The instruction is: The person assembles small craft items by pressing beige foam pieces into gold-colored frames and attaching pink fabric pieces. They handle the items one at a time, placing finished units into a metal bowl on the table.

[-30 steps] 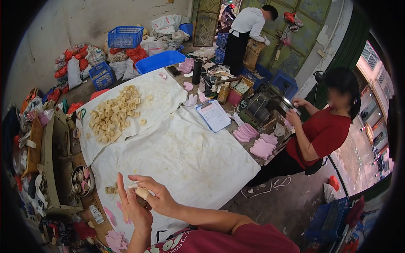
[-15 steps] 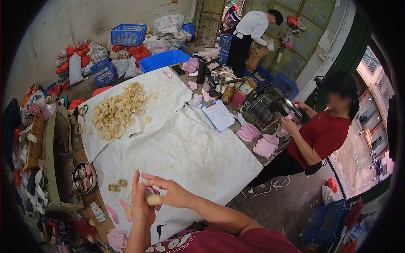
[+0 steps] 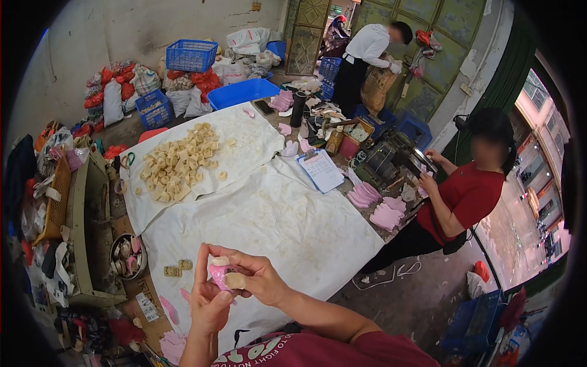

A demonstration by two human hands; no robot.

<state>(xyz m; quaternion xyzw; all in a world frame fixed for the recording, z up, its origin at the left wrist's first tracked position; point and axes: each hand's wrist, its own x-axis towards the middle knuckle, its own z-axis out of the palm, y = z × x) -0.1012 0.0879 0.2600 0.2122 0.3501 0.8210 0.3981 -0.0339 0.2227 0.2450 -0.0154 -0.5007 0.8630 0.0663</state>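
Note:
Low in the middle, both my hands come together around a curved pink textured piece [image 3: 219, 273], which looks like leather or cloth. My left hand [image 3: 205, 304] pinches its lower left side, thumb forward. My right hand [image 3: 264, 280] grips from the right, fingers curled over the top. A small cream block [image 3: 235, 281] sits by the right fingers, against the pink piece; whether they are joined I cannot tell. Two brownish small blocks [image 3: 172, 271] rest on the white sheet [image 3: 287, 220] to the left. More pink pieces [image 3: 169, 309] lie beside my left forearm.
A heap of cream blocks [image 3: 177, 162] spreads over the sheet's far left. A clipboard [image 3: 321, 171] and pink stacks [image 3: 386, 214] are at right, near a co-worker in red [image 3: 471, 196] at a machine [image 3: 385, 160]. A round metal bowl [image 3: 128, 257] stands left.
The pink piece has turned, and its textured pink face now shows more. My right fingers have closed in over it, and the cream block has shifted slightly up and right. The view moved a little.

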